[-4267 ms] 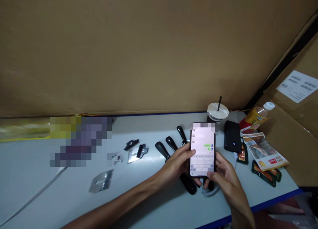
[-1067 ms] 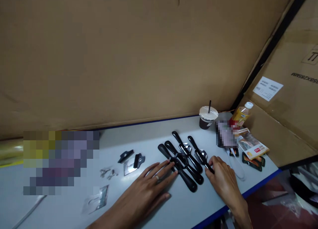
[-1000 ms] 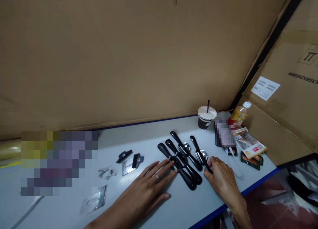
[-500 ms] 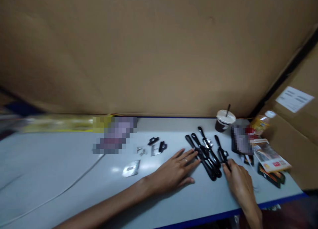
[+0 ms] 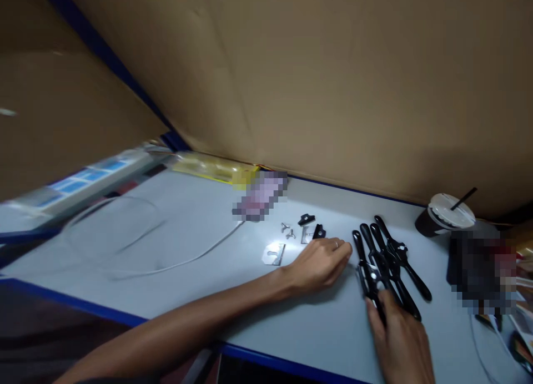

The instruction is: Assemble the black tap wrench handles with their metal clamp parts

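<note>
Several black-handled tools [image 5: 389, 256] with metal heads lie side by side on the pale table [image 5: 187, 245]. My left hand [image 5: 320, 264] rests flat on the table just left of them, fingers stretched out, a ring on one finger. My right hand [image 5: 395, 339] reaches in from the lower right, its fingers closed together on the near end of one black-handled tool [image 5: 368, 278]. The picture is smeared by motion.
A bright metal plate [image 5: 273, 254], wing nuts [image 5: 287, 231] and small black parts [image 5: 310, 231] lie left of my left hand. A white cable [image 5: 166, 267] curls across the left side. A lidded cup with a straw [image 5: 445, 220] stands at the right. Cardboard walls [image 5: 333, 67] close off the back.
The phone I held earlier is set down at the right. My view has swung left. My right hand has drawn one tool toward me; my left hand stays flat beside the tools.
</note>
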`<state>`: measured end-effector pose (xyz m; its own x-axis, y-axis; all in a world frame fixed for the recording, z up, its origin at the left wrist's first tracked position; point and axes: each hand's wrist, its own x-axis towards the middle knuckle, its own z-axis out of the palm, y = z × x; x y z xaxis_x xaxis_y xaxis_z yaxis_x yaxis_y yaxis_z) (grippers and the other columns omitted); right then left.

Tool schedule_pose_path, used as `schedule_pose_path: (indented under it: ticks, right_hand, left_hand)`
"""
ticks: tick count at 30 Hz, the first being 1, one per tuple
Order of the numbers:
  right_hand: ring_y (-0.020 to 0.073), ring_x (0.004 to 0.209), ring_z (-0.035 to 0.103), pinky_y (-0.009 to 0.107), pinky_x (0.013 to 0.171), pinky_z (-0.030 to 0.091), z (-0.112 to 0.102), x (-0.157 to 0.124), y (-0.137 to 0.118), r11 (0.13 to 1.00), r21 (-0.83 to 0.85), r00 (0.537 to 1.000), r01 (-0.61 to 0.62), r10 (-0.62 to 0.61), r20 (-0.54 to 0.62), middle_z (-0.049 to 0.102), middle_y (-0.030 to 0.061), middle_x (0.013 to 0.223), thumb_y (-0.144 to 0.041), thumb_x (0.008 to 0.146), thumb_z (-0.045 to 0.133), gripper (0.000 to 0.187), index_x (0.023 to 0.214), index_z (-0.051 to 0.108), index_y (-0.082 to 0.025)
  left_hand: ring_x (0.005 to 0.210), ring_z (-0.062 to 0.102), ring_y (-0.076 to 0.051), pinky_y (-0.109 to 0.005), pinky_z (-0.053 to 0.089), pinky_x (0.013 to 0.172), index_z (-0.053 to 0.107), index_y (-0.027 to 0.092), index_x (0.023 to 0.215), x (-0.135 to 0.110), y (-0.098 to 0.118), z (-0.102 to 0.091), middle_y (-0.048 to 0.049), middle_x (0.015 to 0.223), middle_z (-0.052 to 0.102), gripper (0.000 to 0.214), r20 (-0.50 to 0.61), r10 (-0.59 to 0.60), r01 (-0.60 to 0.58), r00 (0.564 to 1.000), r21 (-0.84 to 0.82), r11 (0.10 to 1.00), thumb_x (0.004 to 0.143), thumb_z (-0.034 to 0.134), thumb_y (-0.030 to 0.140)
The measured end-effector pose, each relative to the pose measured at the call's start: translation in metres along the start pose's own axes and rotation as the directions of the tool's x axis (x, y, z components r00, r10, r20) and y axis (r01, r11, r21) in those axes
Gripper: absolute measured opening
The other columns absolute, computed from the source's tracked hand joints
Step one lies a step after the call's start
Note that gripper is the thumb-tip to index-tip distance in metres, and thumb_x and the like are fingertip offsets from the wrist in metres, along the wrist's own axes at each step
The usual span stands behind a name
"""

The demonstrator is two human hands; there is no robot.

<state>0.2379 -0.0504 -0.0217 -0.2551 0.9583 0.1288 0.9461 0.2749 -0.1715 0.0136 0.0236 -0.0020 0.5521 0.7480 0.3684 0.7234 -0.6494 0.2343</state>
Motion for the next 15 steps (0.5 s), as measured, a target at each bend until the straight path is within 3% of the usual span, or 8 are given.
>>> schedule_pose_path:
  ticks: [6,11,15]
  right_hand:
    - [0.0190,0.053,0.067,0.029,0.049,0.033,0.001,0.016,-0.027,0.997,-0.068,0.998,-0.023,0.019,-0.052,0.072,0.0026,0.069,-0.022,0.099,0.052,0.016,0.087,0.063,-0.021]
    - [0.0173,0.060,0.067,0.028,0.052,0.034,-0.005,0.016,-0.033,0.998,0.008,0.998,-0.064,0.064,0.023,0.073,0.0031,0.082,-0.022,0.097,0.058,0.012,0.088,0.066,-0.020]
    - [0.0179,0.068,0.070,0.026,0.057,0.040,-0.017,0.018,-0.034,0.994,0.030,0.984,-0.106,0.100,0.146,0.075,0.0055,0.092,-0.021,0.096,0.059,0.011,0.098,0.070,-0.020]
  left_hand:
    - [0.061,0.053,-0.014,-0.032,0.033,0.056,0.054,0.019,0.091,-0.002,0.006,0.004,-0.0029,0.077,0.063,0.028,0.159,0.094,-0.099,0.983,0.026,0.995,0.107,0.038,0.035]
    - [0.057,0.052,-0.015,-0.034,0.029,0.053,0.056,0.018,0.098,0.004,0.011,0.008,-0.0035,0.077,0.065,0.023,0.269,0.025,-0.057,0.963,0.109,0.992,0.106,0.044,0.036]
    - [0.057,0.055,-0.015,-0.033,0.030,0.050,0.059,0.017,0.100,0.017,0.010,0.001,-0.0049,0.076,0.066,0.020,0.336,0.195,-0.266,0.921,0.180,0.947,0.106,0.045,0.030]
